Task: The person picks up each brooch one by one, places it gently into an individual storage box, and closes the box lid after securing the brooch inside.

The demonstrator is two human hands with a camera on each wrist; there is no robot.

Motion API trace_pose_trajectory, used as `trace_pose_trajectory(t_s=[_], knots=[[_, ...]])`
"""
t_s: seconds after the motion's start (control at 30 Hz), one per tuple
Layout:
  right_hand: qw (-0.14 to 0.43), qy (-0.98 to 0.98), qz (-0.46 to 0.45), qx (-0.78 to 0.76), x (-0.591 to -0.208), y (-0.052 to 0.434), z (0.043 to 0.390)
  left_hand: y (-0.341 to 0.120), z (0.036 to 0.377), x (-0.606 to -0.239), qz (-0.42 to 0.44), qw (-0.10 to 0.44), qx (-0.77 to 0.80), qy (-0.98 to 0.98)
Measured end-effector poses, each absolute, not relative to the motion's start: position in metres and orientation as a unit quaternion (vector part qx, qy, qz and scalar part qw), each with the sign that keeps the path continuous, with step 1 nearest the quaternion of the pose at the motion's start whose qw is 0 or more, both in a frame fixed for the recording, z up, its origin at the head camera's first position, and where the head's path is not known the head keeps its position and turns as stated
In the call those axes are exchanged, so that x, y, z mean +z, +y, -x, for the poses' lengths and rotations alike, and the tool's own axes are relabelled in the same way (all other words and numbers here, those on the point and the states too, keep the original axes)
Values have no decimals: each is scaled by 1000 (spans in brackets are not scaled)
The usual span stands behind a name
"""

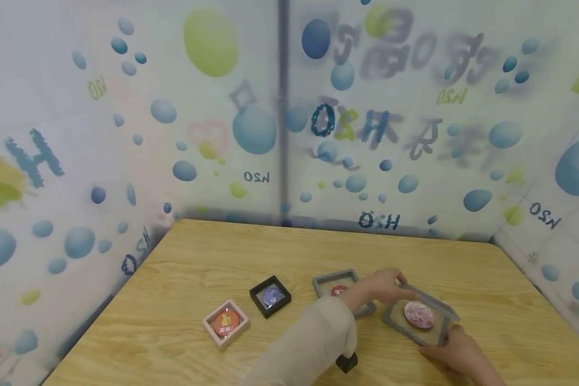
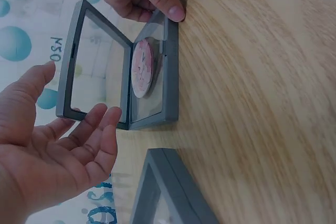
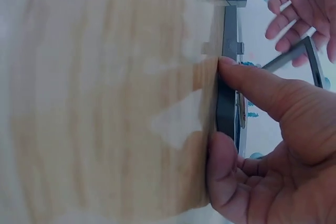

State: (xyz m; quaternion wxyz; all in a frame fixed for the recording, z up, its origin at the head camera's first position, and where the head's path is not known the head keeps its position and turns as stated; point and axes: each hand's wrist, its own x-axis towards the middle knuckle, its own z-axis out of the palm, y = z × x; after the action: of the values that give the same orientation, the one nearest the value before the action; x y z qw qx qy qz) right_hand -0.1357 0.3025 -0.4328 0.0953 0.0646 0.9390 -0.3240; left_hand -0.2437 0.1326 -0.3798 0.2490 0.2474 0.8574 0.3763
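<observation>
Lower left of the head view: pink case, then black case, closed. Right of centre: left hand spread, fingertips at the raised lid of the grey display case; right hand pinching its base. Likely mid-opening or closing around the pink badge. Next: steady base, lid swung gently.

A light wooden table fills the lower half of the frame. Behind it, across the upper half, stand pale walls printed with blue and green bubbles and lettering, meeting at a dark seam at top centre
</observation>
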Motion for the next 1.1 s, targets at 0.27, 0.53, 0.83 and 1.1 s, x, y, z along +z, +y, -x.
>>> trace_pose_trajectory(t_s=[0.27,0.53,0.83,1.1], knots=[[109,938,-48,-326,-434,306,137,128,237,-387,-278,251,341,862],[112,933,-54,-337,-436,308,136,128,228,-387,-263,240,322,877],[119,915,-89,-376,-437,307,134,143,219,-402,-243,160,181,939],[135,914,-110,-367,-433,306,132,159,214,-415,-255,74,6,964]])
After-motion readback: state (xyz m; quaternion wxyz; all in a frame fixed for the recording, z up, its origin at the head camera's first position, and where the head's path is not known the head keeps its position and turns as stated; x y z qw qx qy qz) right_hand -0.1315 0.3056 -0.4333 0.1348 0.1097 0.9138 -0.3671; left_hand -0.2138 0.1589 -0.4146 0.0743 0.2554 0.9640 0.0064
